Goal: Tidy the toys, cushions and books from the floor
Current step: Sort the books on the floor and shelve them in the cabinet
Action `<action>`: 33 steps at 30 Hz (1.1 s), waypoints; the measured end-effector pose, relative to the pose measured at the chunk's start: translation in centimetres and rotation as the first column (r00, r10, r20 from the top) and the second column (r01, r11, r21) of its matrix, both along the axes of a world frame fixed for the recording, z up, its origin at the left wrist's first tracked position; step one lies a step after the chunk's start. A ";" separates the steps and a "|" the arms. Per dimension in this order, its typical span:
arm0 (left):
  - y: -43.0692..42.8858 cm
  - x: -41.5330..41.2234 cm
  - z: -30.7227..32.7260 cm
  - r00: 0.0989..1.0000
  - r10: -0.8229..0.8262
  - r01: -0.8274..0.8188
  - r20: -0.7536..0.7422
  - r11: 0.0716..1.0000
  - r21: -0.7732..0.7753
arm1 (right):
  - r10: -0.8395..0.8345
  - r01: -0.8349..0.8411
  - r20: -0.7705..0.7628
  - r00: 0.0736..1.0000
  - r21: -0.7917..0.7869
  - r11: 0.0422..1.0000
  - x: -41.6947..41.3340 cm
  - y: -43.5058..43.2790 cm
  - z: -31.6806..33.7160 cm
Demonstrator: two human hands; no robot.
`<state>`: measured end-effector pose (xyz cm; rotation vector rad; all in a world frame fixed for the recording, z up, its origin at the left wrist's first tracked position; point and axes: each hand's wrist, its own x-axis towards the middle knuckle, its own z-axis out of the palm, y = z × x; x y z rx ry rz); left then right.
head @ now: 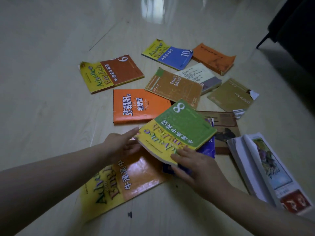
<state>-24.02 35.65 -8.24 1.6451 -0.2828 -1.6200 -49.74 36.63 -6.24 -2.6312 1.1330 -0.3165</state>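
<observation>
I see the floor [42,108] carrying an orange book [136,106] centrally, a blue-yellow book [167,54] at twelve o'clock, an open book [265,171] at four.

left hand [122,143] open, right hand [192,166] gripping

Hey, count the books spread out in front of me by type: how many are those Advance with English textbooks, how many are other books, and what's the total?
Advance with English textbooks: 4, counting the green number 8 textbook held by the right hand
Other closed books: 7
Open book: 1
Total: 12 books
</observation>
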 end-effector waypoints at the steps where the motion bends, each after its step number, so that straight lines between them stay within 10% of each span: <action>1: 0.3 0.0 -0.2 1.000 0.015 -0.015 -0.019 1.000 -0.011 | 0.033 -0.033 0.000 0.999 0.020 0.999 0.1 0.9 0.0; 7: 2.0 2.4 0.8 0.832 -0.349 0.398 0.431 0.917 -0.025 | 0.121 -0.114 -0.017 0.992 0.241 0.964 -0.4 3.0 -0.5; 17: 8.5 10.4 -0.8 0.614 -0.416 0.374 0.671 0.902 0.216 | 0.082 -0.015 -0.287 0.954 0.229 0.973 3.0 -2.1 -0.8; 24: 6.2 10.5 -1.3 0.082 -0.440 0.422 0.894 0.828 0.369 | 0.132 -0.041 -0.366 0.921 0.247 0.968 7.3 -3.8 -1.2; 33: 0.1 9.4 0.8 0.239 -0.275 0.562 0.931 0.821 0.098 | 0.034 0.069 -0.347 0.937 0.281 0.957 10.1 -9.9 3.2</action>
